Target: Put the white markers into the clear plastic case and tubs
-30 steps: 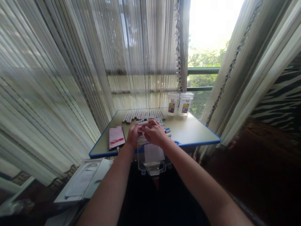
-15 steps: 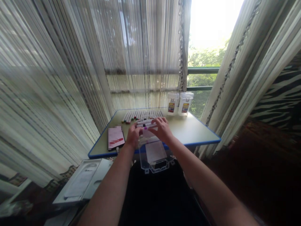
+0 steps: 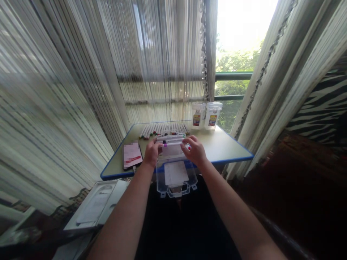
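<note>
A clear plastic case (image 3: 176,172) with its lid hanging open toward me sits at the table's front edge. White markers lie crosswise at its far part. The nearest is a purple-capped marker (image 3: 173,144), stretched between my two hands. My left hand (image 3: 151,153) is closed at its purple-cap end. My right hand (image 3: 195,151) pinches near its other end, fingers bent over the case's right side. Just beyond the case, several white markers (image 3: 162,129) with coloured caps lie in a row on the table. Fingertips are partly hidden among the markers.
Two clear plastic containers (image 3: 213,117) with labels stand at the back right of the blue-edged table (image 3: 225,146). A phone or tablet (image 3: 132,156) with a cable lies at the left. An open white box (image 3: 94,206) is lower left, beside the curtains (image 3: 81,90).
My right hand has moved right along the marker, from over its middle to near its end. The marker now lies straighter across. The view has shifted slightly.
</note>
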Tool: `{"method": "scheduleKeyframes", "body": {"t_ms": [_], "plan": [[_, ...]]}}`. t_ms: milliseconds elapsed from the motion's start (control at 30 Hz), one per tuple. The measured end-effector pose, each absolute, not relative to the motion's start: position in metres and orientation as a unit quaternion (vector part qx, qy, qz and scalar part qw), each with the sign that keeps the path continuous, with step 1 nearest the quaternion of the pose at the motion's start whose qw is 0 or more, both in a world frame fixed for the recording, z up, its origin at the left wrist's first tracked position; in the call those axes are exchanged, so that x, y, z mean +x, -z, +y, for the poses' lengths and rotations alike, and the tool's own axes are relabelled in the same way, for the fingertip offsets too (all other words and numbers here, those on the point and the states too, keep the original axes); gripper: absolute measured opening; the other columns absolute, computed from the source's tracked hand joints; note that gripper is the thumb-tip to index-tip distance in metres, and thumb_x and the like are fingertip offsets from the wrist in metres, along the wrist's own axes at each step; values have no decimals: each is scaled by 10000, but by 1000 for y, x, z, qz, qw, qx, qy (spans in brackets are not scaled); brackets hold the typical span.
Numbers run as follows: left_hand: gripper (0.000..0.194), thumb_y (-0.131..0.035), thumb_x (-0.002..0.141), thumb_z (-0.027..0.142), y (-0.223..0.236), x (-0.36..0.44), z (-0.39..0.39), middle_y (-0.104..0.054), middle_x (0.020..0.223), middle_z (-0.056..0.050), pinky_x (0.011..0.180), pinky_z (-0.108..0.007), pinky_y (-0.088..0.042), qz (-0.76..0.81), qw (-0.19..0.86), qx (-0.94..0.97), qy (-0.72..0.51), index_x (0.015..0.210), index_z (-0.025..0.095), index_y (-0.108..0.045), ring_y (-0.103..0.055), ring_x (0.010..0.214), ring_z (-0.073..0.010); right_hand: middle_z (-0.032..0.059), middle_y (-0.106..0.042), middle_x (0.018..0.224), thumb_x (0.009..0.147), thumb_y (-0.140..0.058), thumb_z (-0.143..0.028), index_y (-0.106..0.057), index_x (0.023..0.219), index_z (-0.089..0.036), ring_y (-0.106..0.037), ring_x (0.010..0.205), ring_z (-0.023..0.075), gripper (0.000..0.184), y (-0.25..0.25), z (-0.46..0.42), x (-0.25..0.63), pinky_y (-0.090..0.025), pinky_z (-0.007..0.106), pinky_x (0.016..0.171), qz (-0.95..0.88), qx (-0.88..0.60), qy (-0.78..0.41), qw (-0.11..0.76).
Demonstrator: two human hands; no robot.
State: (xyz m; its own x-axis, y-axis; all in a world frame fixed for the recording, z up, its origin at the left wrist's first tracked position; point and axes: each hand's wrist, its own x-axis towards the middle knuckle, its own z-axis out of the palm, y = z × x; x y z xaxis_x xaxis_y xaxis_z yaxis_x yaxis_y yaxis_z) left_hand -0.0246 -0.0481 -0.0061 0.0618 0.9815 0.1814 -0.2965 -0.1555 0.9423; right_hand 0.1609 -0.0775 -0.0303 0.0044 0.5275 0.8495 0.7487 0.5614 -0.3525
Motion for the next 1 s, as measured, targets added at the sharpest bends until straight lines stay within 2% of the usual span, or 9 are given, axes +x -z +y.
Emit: {"method": "scheduleKeyframes", "body": {"t_ms": [167, 400, 500, 633, 767, 867, 1000], "plan": [[279, -560, 539, 203, 7, -25, -46, -629, 637, 24, 508, -201, -452, 362, 535, 472, -600, 815, 174, -583, -585, 533, -114, 59, -589, 864, 797, -548, -204, -646, 869, -179, -574, 780, 153, 124, 29, -79, 161, -476, 262, 721, -698, -435, 71, 564], [260, -558, 545, 198, 8, -25, -46, -638, 655, 5, 525, -216, -464, 359, 539, 483, -590, 801, 176, -591, -629, 617, -156, 61, -575, 899, 821, -502, -168, -657, 845, -193, -567, 774, 138, 160, 32, -71, 162, -486, 258, 710, -703, -411, 46, 579], [269, -559, 551, 184, 8, -24, -46, -645, 672, 2, 540, -222, -480, 358, 544, 480, -587, 817, 179, -599, -636, 633, -158, 61, -561, 912, 824, -511, -189, -650, 859, -196, -559, 796, 146, 144, 33, -71, 162, -485, 270, 726, -695, -421, 43, 581], [281, -566, 545, 156, 7, -24, -45, -650, 683, -3, 561, -226, -500, 349, 550, 474, -592, 822, 172, -608, -647, 673, -166, 63, -546, 971, 829, -532, -256, -612, 959, -188, -513, 661, 110, 167, 32, -71, 163, -485, 273, 695, -662, -457, 24, 593], [251, -569, 556, 134, 7, -24, -45, -652, 698, -19, 583, -236, -516, 342, 551, 474, -595, 801, 165, -615, -654, 728, -182, 79, -545, 983, 837, -512, -278, -614, 928, -167, -505, 621, 94, 176, 33, -69, 164, -484, 261, 676, -673, -459, -11, 580], [252, -568, 563, 132, 8, -25, -44, -659, 722, -21, 591, -242, -523, 342, 554, 473, -594, 808, 171, -614, -656, 739, -182, 99, -562, 1014, 828, -515, -296, -608, 1021, -153, -536, 669, 113, 257, 34, -66, 163, -486, 267, 683, -674, -459, -41, 578], [322, -611, 569, 148, 7, -24, -44, -668, 785, -18, 591, -243, -521, 342, 546, 474, -601, 890, 173, -601, -654, 723, -173, 51, -605, 832, 822, -512, -318, -553, 1198, -152, -537, 657, 135, 413, 34, -63, 163, -473, 286, 695, -672, -489, -101, 547]]}}
